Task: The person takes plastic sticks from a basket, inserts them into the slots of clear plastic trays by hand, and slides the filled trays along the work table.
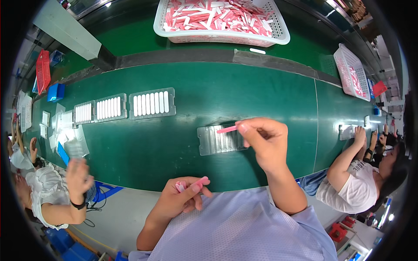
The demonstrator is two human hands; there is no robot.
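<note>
a green table (196, 78) spans the view. past its far edge sits a white basket (222, 34), heaped with pink and white pieces (213, 15). on the table's left half, toward the far edge, three filled trays (172, 104) stand in a row, white strips (151, 103) side by side in each. a clear tray (208, 147) lies to their right, closer to the near edge. the right hand (266, 139), at that tray's right end, pinches a pink strip (227, 129), its free end over the tray; contact cannot be told. the left hand (174, 199), by the table's near edge, curls loosely round a few small strips (180, 187), partly hidden by fingers.
</note>
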